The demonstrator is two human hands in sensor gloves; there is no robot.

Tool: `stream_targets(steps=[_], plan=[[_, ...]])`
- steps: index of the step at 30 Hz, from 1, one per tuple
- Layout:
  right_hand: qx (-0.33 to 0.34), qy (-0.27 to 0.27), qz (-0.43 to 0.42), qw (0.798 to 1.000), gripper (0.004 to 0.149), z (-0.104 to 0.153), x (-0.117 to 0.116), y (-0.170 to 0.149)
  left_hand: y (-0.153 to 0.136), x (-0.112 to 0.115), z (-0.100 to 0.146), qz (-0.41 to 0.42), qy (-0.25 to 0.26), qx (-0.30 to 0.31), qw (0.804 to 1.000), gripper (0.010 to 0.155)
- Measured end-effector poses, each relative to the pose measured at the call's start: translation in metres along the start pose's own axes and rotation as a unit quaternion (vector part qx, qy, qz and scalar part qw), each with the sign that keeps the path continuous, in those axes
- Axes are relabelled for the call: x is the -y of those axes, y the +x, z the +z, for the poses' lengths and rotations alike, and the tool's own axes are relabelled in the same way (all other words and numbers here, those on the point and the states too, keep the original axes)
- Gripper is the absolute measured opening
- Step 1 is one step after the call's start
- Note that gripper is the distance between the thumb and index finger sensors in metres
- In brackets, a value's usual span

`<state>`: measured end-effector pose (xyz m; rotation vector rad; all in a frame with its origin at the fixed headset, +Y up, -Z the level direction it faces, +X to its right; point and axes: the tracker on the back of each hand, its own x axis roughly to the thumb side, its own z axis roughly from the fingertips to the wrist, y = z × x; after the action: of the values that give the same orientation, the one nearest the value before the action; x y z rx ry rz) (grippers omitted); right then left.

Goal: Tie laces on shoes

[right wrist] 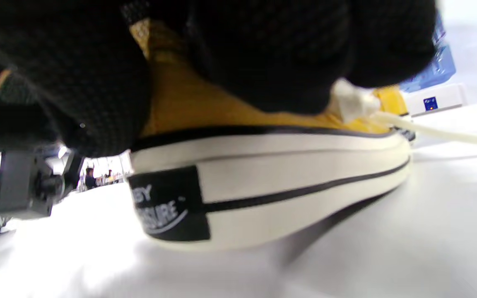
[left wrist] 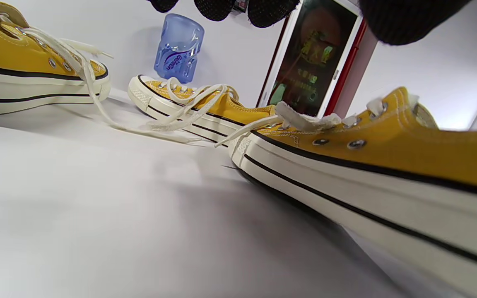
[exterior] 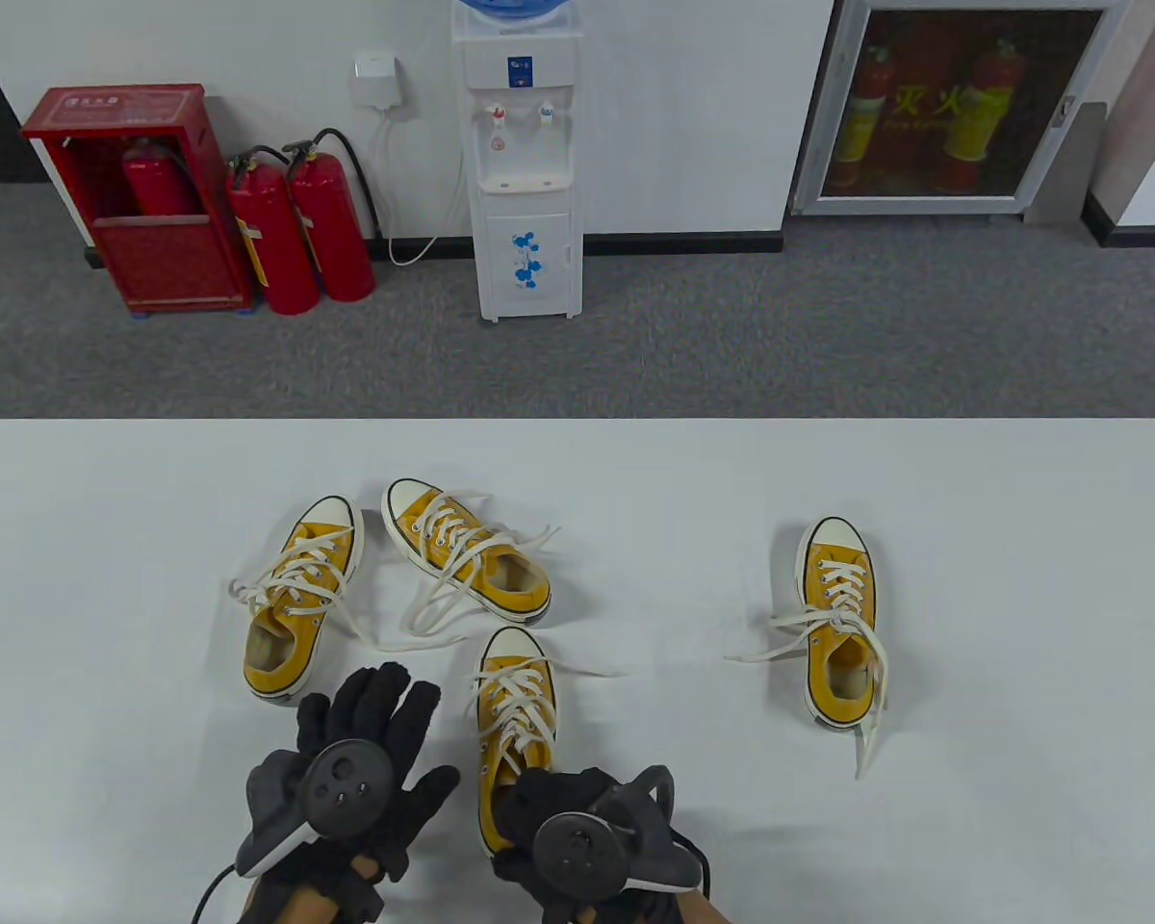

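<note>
Four yellow sneakers sit on the table, laces loose. The right hand grips the heel of the nearest shoe, probably to steady it for tying. The left hand hovers beside it, fingers spread and empty. The right wrist view shows the heel tipped up slightly, which overhead hides.

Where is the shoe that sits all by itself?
In the table view, the lone yellow shoe lies on the right part of the white table, toe pointing away from the person, well apart from the three other shoes grouped on the left.
</note>
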<state>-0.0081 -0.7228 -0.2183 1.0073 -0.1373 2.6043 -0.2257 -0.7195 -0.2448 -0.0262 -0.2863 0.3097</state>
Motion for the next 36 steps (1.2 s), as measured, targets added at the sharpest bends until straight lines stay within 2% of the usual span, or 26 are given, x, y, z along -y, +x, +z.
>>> stream_targets(steps=[11,20,26,30,36], plan=[[0.002,0.064,-0.012,0.998,0.046,-0.002,-0.007,-0.001,0.001,0.001,-0.001,-0.003,-0.007,-0.002,1.000,0.082],[-0.007,0.058,-0.040,0.997,0.046,-0.001,0.005,-0.007,0.000,0.001,-0.001,-0.002,-0.007,-0.002,1.000,0.082],[-0.028,-0.030,-0.118,0.992,0.043,0.003,0.030,-0.022,0.000,0.001,0.000,-0.002,-0.007,-0.002,1.000,0.082],[-0.085,-0.112,-0.154,0.978,0.044,0.008,0.043,-0.041,0.000,0.001,-0.001,-0.002,-0.006,-0.002,1.000,0.082],[-0.175,-0.143,-0.181,0.957,0.047,0.011,0.043,-0.067,0.001,0.001,-0.001,-0.003,-0.008,-0.002,1.000,0.082]])
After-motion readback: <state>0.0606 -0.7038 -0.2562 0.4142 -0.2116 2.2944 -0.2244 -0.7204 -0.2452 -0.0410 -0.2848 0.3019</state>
